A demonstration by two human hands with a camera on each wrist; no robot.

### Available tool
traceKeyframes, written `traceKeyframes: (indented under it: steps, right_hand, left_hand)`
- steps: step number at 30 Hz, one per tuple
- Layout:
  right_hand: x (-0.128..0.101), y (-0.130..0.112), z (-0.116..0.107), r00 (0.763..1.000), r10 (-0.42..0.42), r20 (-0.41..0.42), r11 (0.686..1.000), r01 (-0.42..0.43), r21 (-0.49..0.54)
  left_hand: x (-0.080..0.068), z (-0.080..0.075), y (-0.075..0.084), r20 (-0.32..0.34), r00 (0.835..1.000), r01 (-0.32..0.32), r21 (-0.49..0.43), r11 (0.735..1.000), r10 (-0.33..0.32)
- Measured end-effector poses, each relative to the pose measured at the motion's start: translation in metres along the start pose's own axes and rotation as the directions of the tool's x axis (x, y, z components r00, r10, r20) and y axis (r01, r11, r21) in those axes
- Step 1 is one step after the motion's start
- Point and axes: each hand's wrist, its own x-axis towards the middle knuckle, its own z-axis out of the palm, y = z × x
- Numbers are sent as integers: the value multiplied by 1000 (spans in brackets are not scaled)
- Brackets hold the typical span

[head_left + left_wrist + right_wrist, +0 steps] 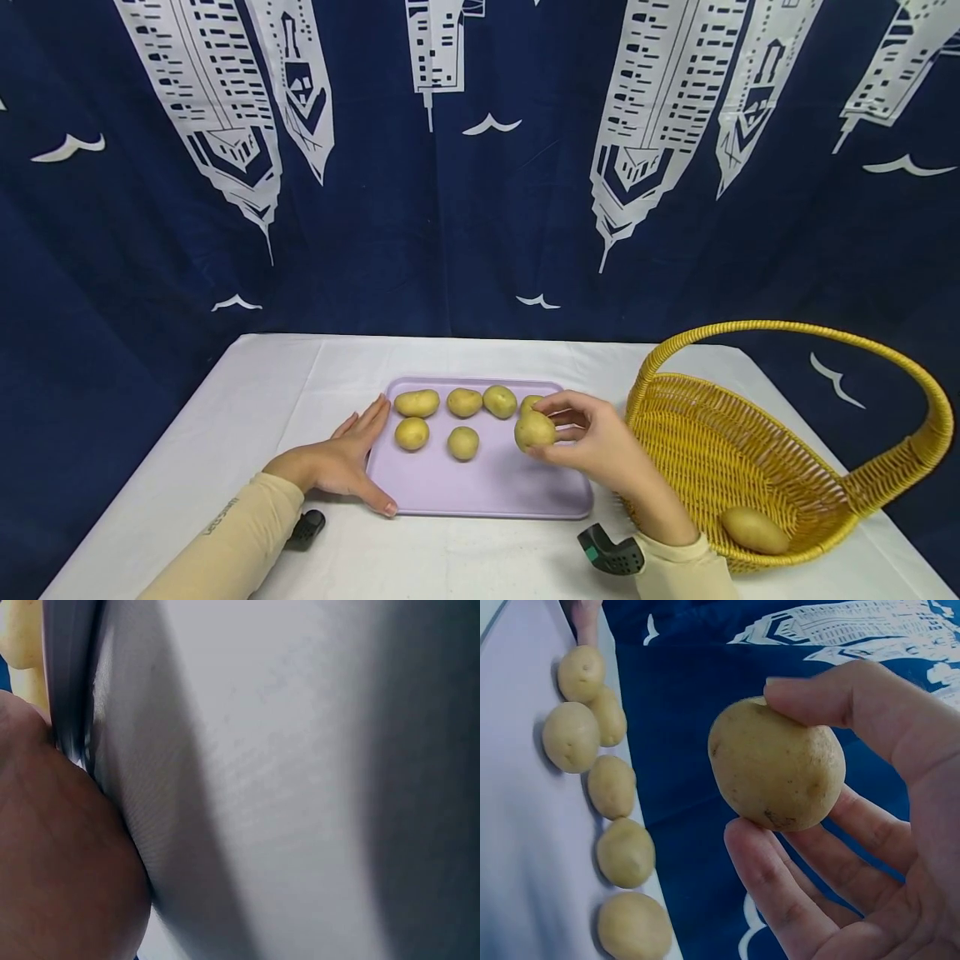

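Head view. The right hand [600,446] held a small, round, yellow-skinned potato [534,431] just above the right part of the flat lilac plastic tray [487,492], thumb and fingertips pinching it from opposite sides. The grip looked light. Risk, as I judged it: the potato could slip from the fingertips and roll across the tray, knocking into the six other yellow potatoes [463,442] that lay on the tray's far half, four in a far row and two nearer. The left hand [348,462] lay flat against the tray's left edge, fingers straight and close together, thumb along the near corner. If that hand lifted, I judged the tray could slide on the white tablecloth [225,433]. To the right of the tray stood a woven yellow wicker basket with a hoop handle [750,450], one larger brown-yellow potato [753,530] inside it.

Left wrist view. Mostly blur: the tray's edge [71,682] close up, white cloth beside it, part of the palm at lower left. Fingers could not be made out here.

Right wrist view. The held potato [776,765] showed plainly: smooth pale-yellow skin, faint brown specks, a small dark blemish low on one side, no sprouts visible. Thumb [832,697] on top, fingers curled beneath, contact at the tips only. The tray potatoes [570,735] sat in a line along the tray's edge, well apart from the held one.
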Motion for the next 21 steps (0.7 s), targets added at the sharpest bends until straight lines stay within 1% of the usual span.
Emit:
traceKeyframes:
  steps: [5,12,16,21]
  right_hand:
    - [8,6,8,1000,15,8,1000,-15,11]
    - [17,15,19,997,71,15,997,-72,27]
    - [20,22,23,996,86,17,996,-86,26]
    - [23,30,27,994,111,3,992,-111,61]
  left_hand:
    - [0,0,-1,-1,1000,-7,5,1000,7]
    - [1,0,-1,-5,1000,-16,17,1000,16]
    - [2,0,-1,-5,1000,-18,16,1000,18]
    - [2,1,-2,-5,1000,-15,17,1000,15]
